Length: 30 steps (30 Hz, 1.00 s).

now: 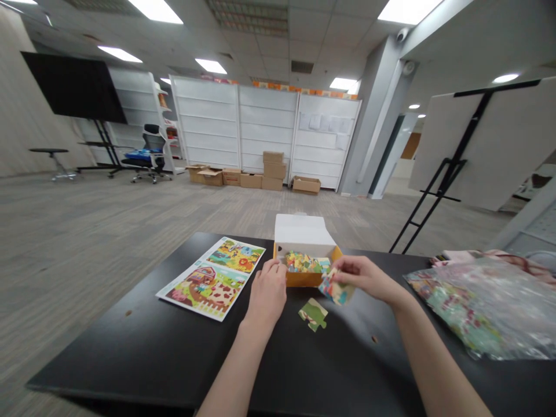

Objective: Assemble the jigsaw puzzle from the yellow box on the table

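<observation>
An orange-yellow box (pixel 304 280) with its white lid (pixel 302 230) raised stands on the table, and colourful puzzle pieces (pixel 302 262) fill part of it. My left hand (pixel 268 288) is closed at the box's left front corner; its fingertips are partly hidden there. At the right front corner, my right hand (pixel 362 275) pinches a few jigsaw pieces (pixel 337 292) with blue and cream colours, tilted just above the tabletop. One green jigsaw piece (pixel 313 314) lies flat on the table between my arms.
A picture sheet (pixel 212 278) with farm and animal scenes lies left of the box. Clear plastic bags (pixel 495 301) with printed contents rest at the table's (pixel 143 353) right side. Beyond are cardboard boxes (pixel 273 171), an office chair (pixel 152 150) and a board on a stand (pixel 482 139).
</observation>
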Each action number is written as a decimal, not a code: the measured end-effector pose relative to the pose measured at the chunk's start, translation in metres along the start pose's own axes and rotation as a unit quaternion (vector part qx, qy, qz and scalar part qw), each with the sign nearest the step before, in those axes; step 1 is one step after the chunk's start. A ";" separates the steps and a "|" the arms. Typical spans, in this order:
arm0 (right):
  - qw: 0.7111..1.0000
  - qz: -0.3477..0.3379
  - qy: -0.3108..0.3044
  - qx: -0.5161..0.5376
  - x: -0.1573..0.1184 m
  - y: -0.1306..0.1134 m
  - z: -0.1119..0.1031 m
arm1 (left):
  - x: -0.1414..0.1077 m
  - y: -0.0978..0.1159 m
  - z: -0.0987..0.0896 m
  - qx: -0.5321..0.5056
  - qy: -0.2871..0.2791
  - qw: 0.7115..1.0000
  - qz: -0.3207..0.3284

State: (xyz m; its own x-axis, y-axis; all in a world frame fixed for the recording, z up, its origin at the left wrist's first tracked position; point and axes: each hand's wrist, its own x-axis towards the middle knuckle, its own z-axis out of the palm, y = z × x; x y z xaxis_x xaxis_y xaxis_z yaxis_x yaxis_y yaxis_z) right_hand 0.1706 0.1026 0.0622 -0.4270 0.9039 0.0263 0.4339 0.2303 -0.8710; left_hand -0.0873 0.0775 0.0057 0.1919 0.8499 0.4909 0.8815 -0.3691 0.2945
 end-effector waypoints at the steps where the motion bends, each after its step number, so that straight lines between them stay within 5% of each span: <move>1: 0.998 0.020 -0.063 -0.020 -0.001 0.001 0.003 | 0.000 0.000 0.001 -0.003 0.004 1.000 -0.001; 4: 0.984 0.054 -0.137 -0.096 -0.002 0.007 0.007 | 0.000 0.000 0.003 -0.013 0.010 1.000 -0.001; 8: 0.978 0.043 -0.115 -0.170 -0.001 0.006 0.008 | 0.000 -0.001 0.003 -0.020 0.008 1.000 0.004; 17: 0.963 -0.073 0.112 -0.236 0.017 0.002 0.000 | -0.002 -0.004 0.003 -0.029 -0.003 1.000 -0.002; 25: 0.923 -0.003 -0.053 -0.381 0.079 -0.020 -0.016 | -0.001 0.002 -0.002 -0.025 -0.030 0.999 -0.017; 30: 0.895 0.057 -0.096 -0.433 0.096 -0.015 -0.016 | -0.002 0.005 -0.006 -0.011 -0.048 0.998 -0.024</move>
State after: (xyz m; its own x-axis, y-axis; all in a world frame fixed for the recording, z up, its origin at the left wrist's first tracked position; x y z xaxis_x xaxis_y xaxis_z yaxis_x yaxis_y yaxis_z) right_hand 0.1354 0.1919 0.0853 -0.4338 0.8795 -0.1955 0.8993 0.4092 -0.1543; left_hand -0.0860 0.0721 0.0107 0.1923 0.8984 0.3947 0.8806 -0.3355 0.3346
